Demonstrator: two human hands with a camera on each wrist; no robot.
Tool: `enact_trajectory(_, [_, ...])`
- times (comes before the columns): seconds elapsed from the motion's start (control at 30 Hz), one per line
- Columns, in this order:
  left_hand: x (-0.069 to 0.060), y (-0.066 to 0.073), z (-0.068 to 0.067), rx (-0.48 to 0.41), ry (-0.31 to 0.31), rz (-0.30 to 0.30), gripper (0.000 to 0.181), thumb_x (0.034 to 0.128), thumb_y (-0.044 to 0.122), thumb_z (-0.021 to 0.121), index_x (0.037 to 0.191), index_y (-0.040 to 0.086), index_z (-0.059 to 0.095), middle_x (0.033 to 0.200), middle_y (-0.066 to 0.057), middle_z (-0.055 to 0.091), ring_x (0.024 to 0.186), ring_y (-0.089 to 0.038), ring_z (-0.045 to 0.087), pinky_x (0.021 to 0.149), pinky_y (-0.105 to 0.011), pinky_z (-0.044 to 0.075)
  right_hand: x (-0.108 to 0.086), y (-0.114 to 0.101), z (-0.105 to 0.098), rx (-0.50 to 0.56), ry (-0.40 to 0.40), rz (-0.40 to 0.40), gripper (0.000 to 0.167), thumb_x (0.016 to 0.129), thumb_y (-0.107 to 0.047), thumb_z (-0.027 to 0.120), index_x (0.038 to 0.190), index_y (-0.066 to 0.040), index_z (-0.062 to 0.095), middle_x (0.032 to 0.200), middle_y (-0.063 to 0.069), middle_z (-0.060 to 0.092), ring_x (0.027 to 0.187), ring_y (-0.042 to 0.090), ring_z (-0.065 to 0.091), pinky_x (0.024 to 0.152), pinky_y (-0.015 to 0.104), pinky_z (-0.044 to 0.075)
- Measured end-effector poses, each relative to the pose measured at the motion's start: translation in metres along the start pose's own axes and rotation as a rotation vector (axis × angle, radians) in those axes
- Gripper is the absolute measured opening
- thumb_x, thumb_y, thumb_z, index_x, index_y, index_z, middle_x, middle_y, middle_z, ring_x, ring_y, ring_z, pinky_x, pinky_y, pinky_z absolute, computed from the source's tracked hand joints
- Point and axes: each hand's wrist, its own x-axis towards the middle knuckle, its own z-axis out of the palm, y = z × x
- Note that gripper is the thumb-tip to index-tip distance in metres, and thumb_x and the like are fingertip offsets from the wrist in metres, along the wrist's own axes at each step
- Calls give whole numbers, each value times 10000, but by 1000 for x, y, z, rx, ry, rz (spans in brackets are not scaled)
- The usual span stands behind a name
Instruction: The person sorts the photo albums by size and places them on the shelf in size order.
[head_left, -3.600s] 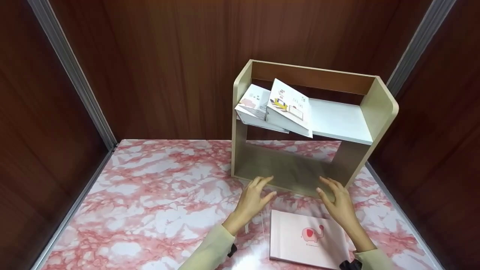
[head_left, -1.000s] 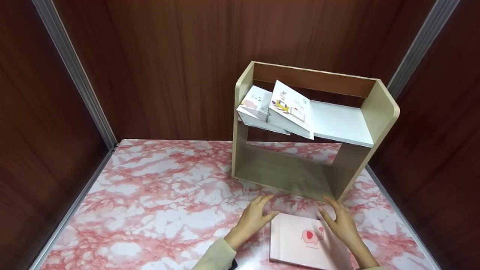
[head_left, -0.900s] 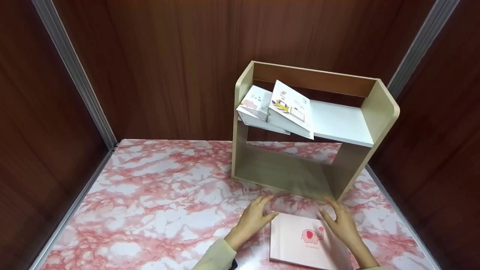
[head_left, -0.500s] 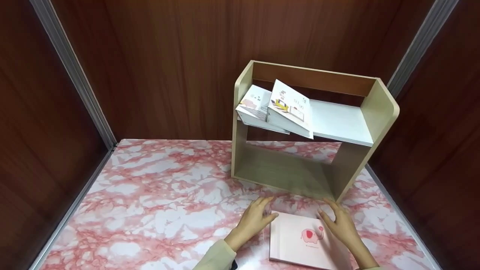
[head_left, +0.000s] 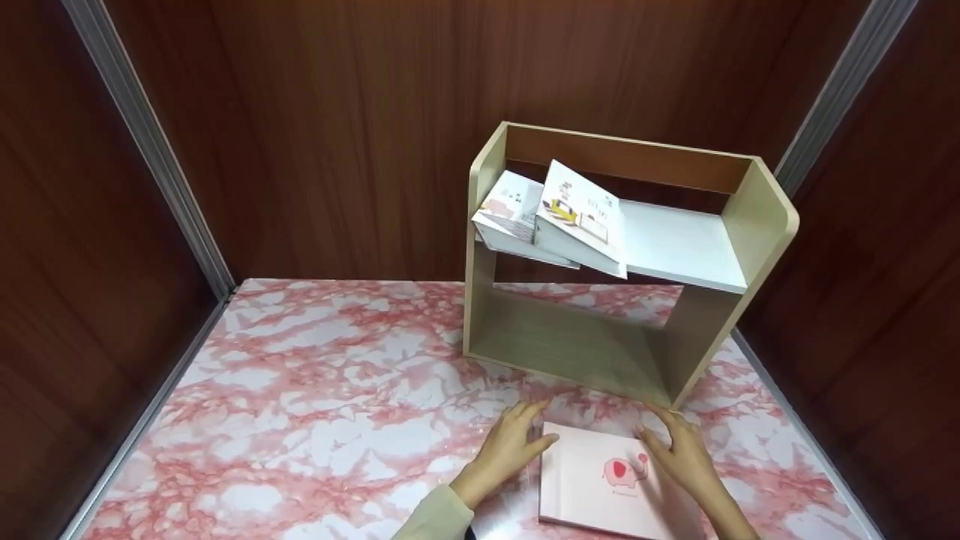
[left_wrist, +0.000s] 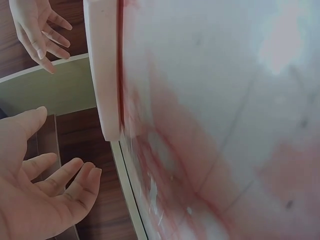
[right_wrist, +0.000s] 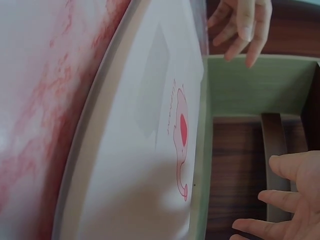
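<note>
A pink book [head_left: 581, 480] with a red elephant on its cover lies flat on the table, in front of a small wooden shelf. At its left far corner is my left hand [head_left: 506, 448], fingers relaxed and slightly bent, holding nothing. My right hand [head_left: 684, 456] hovers by the book's right side, its fingers loosely spread. In the left wrist view, a gap shows between the left hand [left_wrist: 47, 187] and the book's edge [left_wrist: 104, 70]. The right wrist view has the right hand [right_wrist: 285, 200] apart from the cover [right_wrist: 145, 125] too.
The two-tier shelf [head_left: 675, 244] stands behind the hands. On its upper board, a white book [head_left: 581, 214] leans over another white book [head_left: 512, 202] at the left; both jut past the front edge. The marbled table [head_left: 322, 405] stretches left, with dark wood walls [head_left: 337, 135] around.
Over the last few seconds both hands have drawn back from the shelf's front toward the book. In the last second they have dropped slightly lower in view. The books have stayed in place.
</note>
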Motion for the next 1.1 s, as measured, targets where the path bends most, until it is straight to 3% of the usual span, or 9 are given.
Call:
enact_trajectory(0.23, [-4,-1,2,-46,-45,-21,582,882,405,594,1345,77,462,1296,-85,529,1180,-275,500,994,-400,419,-2,1,-1,11,-22,7,411,837,-133,679,1215,-3,583,1166,239,602,1077,469,523,924,636,292])
enact_trajectory(0.4, [-6,0,2,-58,-86,-48,588,886,406,584,1352,75,448,1342,-98,495,1242,-289,452,1056,-459,334,-5,2,-2,21,-28,14,418,835,-124,677,1214,19,573,1182,267,581,1075,484,515,925,636,293])
enact_trajectory(0.57, [-6,1,2,-54,-90,-50,582,878,385,602,1347,73,455,1350,-105,493,1259,-293,439,1081,-473,283,-7,3,-2,7,-29,6,428,836,-124,673,1222,28,566,1207,279,561,1072,498,513,903,664,323])
enact_trajectory(0.7, [-7,2,3,-52,-91,-47,586,872,380,610,1341,61,460,1351,-127,492,1255,-307,442,1077,-479,287,-8,4,-2,-11,-34,15,431,836,-128,670,1225,27,567,1193,288,565,1063,494,520,909,652,324])
enact_trajectory(0.93, [-9,2,3,-25,-136,-46,611,881,408,589,1359,61,434,1315,-89,516,1208,-260,478,1018,-425,393,-10,4,-4,-33,-83,65,454,856,-165,650,1247,38,540,1188,304,558,1074,499,504,916,652,313])
enact_trajectory(1.1, [-10,3,3,-25,-159,-51,623,879,423,587,1361,62,430,1310,-92,517,1220,-277,467,1026,-433,382,-11,4,-5,-41,-120,96,462,877,-206,631,1264,25,528,1197,307,549,1078,503,494,900,653,330])
